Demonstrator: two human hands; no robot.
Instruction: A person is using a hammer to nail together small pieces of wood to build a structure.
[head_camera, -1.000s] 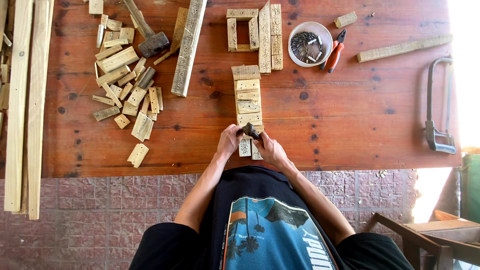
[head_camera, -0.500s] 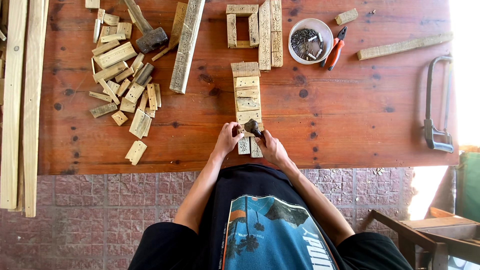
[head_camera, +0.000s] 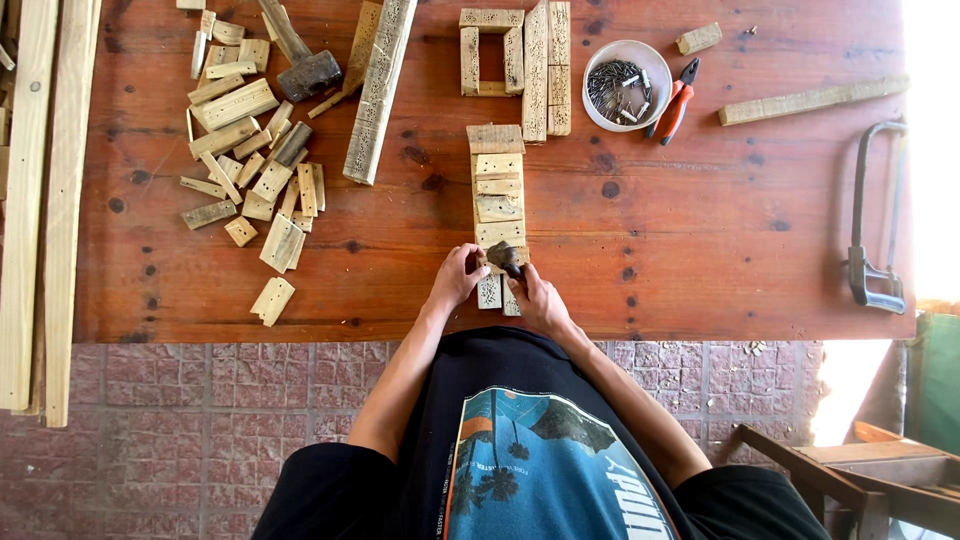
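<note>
A narrow wooden assembly (head_camera: 497, 190) of short slats laid across two rails lies upright in the middle of the red-brown table (head_camera: 700, 250). My left hand (head_camera: 456, 282) pinches its near end at the lowest slat, on the left side. My right hand (head_camera: 537, 298) is closed around a small dark hammer (head_camera: 506, 258), and the hammer's head rests on that same lowest slat. Both hands sit close together near the table's front edge. Whatever lies between my left fingertips is too small to make out.
A pile of wood offcuts (head_camera: 250, 160) and a heavy hammer (head_camera: 305, 70) lie far left, beside a long perforated strip (head_camera: 380, 90). A wooden frame (head_camera: 510, 60), a white bowl of nails (head_camera: 625, 85), red pliers (head_camera: 676, 100), a stick (head_camera: 810, 100) and a hacksaw (head_camera: 872, 230) sit far right. Planks (head_camera: 40, 200) lean along the left.
Both hands stay at the near end of the slat assembly with the hammer on the lowest slat. Only the view has drifted slightly.
</note>
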